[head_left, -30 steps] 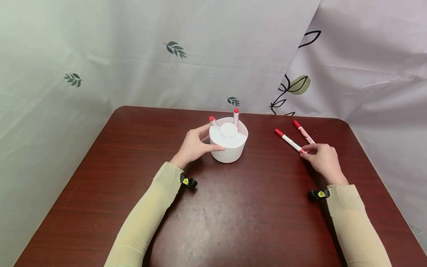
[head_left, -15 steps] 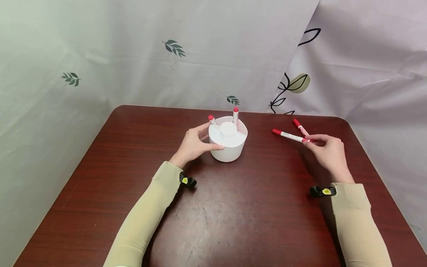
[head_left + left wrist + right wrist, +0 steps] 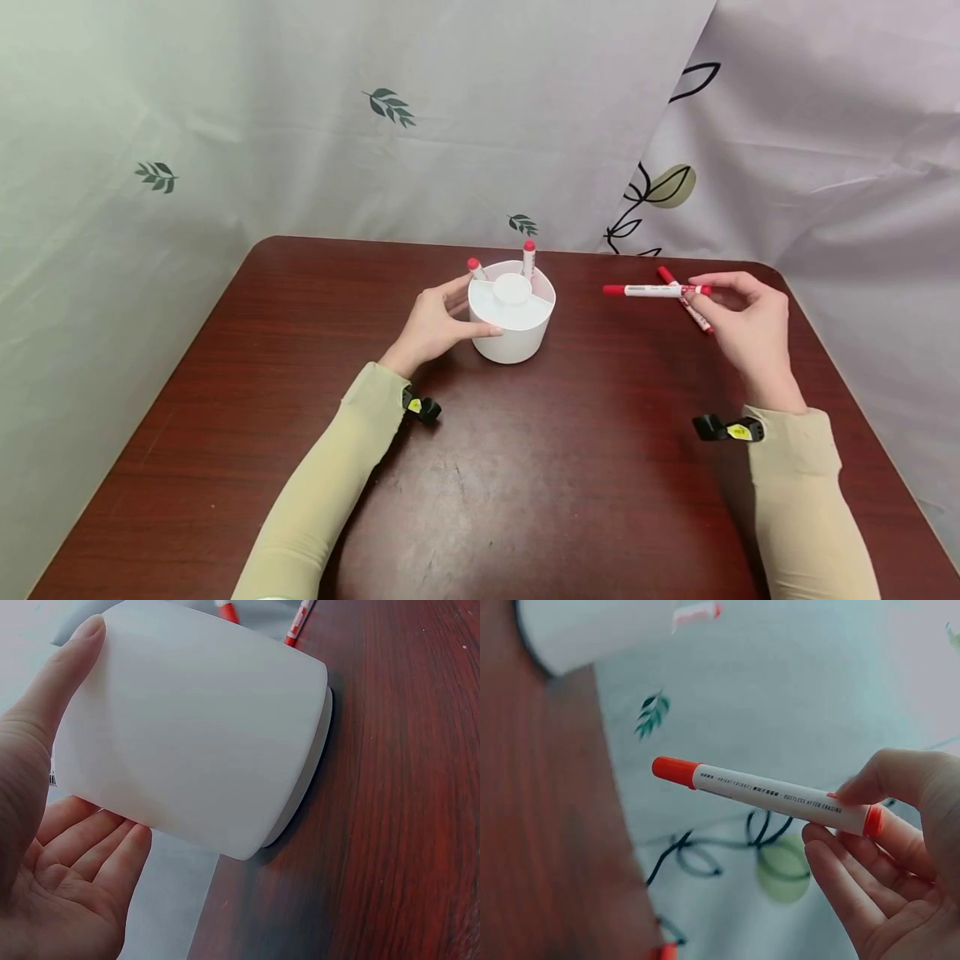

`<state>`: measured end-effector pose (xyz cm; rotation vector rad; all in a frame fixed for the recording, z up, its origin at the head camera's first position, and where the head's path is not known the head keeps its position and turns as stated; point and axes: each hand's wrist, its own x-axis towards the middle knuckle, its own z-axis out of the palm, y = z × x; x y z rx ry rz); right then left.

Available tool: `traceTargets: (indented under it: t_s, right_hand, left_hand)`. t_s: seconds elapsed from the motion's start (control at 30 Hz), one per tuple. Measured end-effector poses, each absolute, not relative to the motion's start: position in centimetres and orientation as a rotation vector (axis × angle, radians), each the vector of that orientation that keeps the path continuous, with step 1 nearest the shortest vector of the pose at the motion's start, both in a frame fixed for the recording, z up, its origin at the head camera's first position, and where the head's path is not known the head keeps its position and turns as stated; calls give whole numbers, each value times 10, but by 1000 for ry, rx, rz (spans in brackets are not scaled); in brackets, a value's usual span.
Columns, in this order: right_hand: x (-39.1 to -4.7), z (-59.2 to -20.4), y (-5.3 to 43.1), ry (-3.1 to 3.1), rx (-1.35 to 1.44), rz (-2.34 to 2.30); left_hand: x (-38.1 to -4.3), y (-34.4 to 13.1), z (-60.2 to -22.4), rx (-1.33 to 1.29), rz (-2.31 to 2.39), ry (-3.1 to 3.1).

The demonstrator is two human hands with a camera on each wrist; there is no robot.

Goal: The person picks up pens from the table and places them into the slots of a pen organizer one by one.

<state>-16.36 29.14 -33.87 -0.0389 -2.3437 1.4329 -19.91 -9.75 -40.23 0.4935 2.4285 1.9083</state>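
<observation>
A white pen holder (image 3: 513,343) with a round raised middle and divided compartments stands on the table. My left hand (image 3: 431,327) grips its left side, with the thumb (image 3: 64,671) across the front wall and the fingers on the far side. Two red-capped markers stand in its rear part, a left one (image 3: 477,270) leaning and a right one (image 3: 529,260) upright. My right hand (image 3: 752,327) pinches a white whiteboard marker (image 3: 772,796) near its end, the red cap pointing left, level above the table. Behind the held marker, another red-and-white marker (image 3: 699,318) lies on the table.
The dark red-brown wooden table (image 3: 525,467) has rounded far corners. A pale curtain (image 3: 315,150) with leaf prints hangs right behind its far edge. Black straps with small devices sit at both wrists.
My right hand has lifted the marker off the table and turned it from slanted to level, uncovering more of the marker lying behind. My left hand stays on the pen holder.
</observation>
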Motion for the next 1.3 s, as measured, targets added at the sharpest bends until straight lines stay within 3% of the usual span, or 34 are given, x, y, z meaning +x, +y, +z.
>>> traceTargets:
  t_s: [0.37,0.67,0.9,1.3]
  right_hand:
    - [-151,-301,251,-1978,267,1827]
    - [-148,-290,231,-1982,405,1822]
    - [-138,-278,210,-2083,450,1758]
    - [-141,-283,190,-2327,453,1598]
  left_hand:
    - [-198,-99,-402,491,1898,2430]
    - [-195,-104,-400,520,1857,2528]
    - [-177,-100,-367,550,1833,2493]
    - [-181,-94,-373,525,1772,2511]
